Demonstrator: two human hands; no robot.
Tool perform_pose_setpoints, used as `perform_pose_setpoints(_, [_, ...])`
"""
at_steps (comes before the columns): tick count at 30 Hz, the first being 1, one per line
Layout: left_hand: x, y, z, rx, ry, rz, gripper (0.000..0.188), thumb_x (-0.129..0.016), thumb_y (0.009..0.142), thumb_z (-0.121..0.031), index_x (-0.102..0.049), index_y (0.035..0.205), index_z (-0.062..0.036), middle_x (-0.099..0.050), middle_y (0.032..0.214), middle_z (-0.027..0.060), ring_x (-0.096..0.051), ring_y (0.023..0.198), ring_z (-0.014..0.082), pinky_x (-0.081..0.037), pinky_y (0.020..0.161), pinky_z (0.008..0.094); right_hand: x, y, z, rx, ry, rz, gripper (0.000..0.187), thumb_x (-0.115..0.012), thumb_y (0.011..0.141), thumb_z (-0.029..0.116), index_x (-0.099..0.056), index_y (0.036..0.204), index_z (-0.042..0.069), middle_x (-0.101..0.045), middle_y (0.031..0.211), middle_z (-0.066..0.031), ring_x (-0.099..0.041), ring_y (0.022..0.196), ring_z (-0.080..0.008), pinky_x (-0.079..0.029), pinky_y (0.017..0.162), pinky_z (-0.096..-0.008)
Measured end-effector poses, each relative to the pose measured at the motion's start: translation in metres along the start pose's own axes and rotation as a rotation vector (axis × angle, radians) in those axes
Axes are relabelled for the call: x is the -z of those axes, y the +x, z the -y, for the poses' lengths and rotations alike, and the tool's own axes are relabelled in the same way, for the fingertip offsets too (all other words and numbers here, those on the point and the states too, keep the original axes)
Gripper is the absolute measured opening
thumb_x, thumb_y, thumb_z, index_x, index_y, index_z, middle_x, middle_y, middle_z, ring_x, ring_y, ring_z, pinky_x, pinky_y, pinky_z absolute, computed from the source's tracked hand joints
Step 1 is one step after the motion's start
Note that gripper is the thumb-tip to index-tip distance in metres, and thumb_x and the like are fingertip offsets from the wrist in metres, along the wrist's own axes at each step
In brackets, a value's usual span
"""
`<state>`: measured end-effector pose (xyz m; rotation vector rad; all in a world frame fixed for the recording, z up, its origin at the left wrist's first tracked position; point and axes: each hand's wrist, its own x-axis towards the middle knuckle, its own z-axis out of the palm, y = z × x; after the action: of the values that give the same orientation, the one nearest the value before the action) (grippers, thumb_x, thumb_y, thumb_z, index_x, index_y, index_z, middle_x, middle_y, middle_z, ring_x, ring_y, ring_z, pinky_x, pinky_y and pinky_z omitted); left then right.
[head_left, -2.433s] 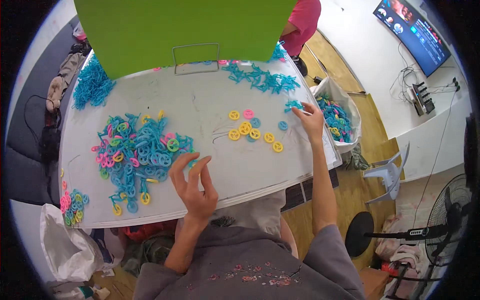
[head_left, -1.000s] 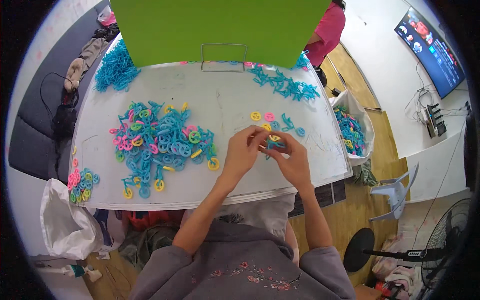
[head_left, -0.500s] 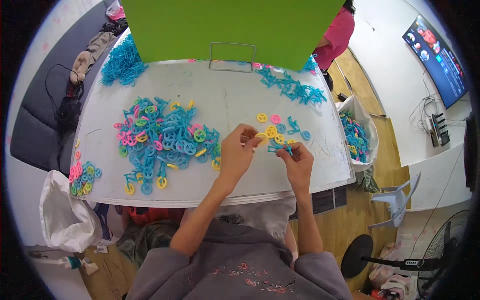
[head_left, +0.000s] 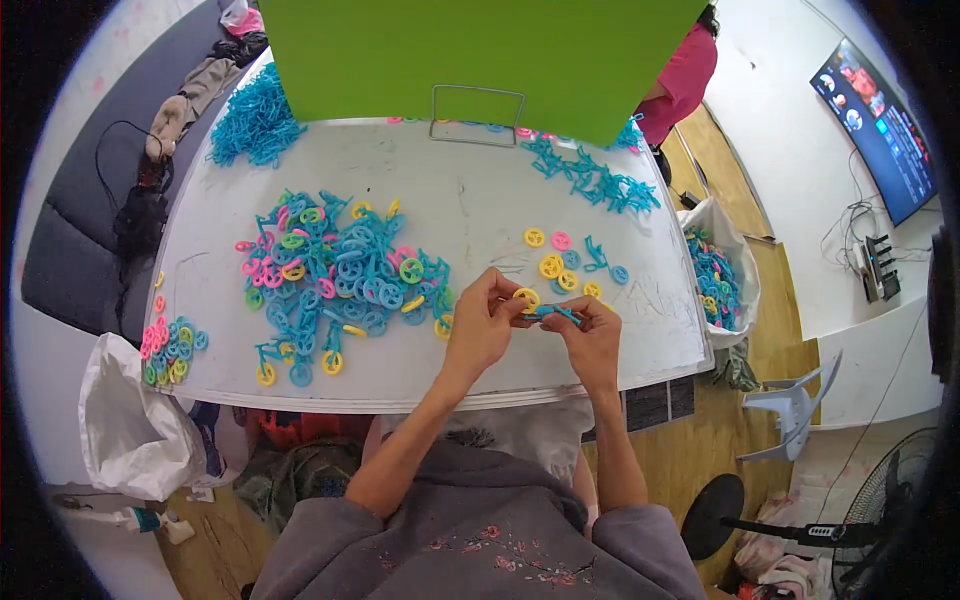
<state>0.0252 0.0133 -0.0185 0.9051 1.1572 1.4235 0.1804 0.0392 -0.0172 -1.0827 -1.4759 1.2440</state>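
Between the fingertips of my left hand (head_left: 482, 325) is a yellow plastic wheel (head_left: 526, 299). My right hand (head_left: 590, 340) pinches a teal forked plastic piece (head_left: 553, 313), its end touching or very close to the wheel; fingers partly hide the contact. Just beyond my hands lie loose yellow wheels (head_left: 551, 266), a pink wheel (head_left: 561, 241), blue wheels (head_left: 620, 274) and another teal piece (head_left: 595, 254). To the left spreads a big heap of teal pieces with coloured wheels (head_left: 360, 270) on the white table (head_left: 400, 170).
A green board (head_left: 470, 60) with a wire stand (head_left: 476, 115) rises at the far side. Teal pieces lie in a pile (head_left: 255, 118) far left and a strip (head_left: 595, 175) far right. Sacks (head_left: 130, 430) flank the table. Beyond the board, a person in a pink top (head_left: 685, 85) shows.
My hands have come together: the yellow wheel in the left now meets or nearly meets the teal piece in the right. The whole view has shifted slightly.
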Motion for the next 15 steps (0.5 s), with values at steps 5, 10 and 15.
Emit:
perform_pose_setpoints(5, [-0.004, -0.004, 0.005, -0.157, 0.051, -0.006, 0.004, -0.050, 0.090, 0.005, -0.052, 0.093, 0.0045, -0.063, 0.084, 0.0111, -0.066, 0.077, 0.0174, -0.057, 0.068, 0.0285, 0.003, 0.003, -0.008, -0.068, 0.134, -0.009, 0.010, -0.068, 0.081, 0.000, -0.062, 0.089, -0.003, -0.067, 0.080, -0.0093, -0.064, 0.074, -0.0140, -0.053, 0.068, -0.0258])
perform_pose_setpoints(10, [-0.009, -0.009, 0.004, -0.249, 0.125, -0.098, 0.014, -0.048, 0.092, 0.004, -0.060, 0.098, 0.0042, -0.065, 0.084, 0.0099, -0.067, 0.076, 0.0161, -0.054, 0.067, 0.0266, -0.009, -0.001, 0.003, -0.131, 0.178, -0.098, 0.008, -0.063, 0.088, 0.008, -0.061, 0.087, -0.001, -0.065, 0.080, -0.0054, -0.063, 0.070, -0.0106, -0.053, 0.066, -0.0249])
perform_pose_setpoints(15, [-0.016, -0.016, 0.005, -0.351, 0.236, -0.171, 0.013, -0.048, 0.092, 0.004, -0.060, 0.097, 0.0038, -0.065, 0.084, 0.0108, -0.066, 0.076, 0.0161, -0.053, 0.067, 0.0267, -0.016, -0.005, -0.006, -0.259, 0.335, -0.141, 0.013, -0.063, 0.090, 0.016, -0.062, 0.087, 0.003, -0.064, 0.077, -0.0019, -0.059, 0.068, -0.0075, -0.046, 0.061, -0.0215])
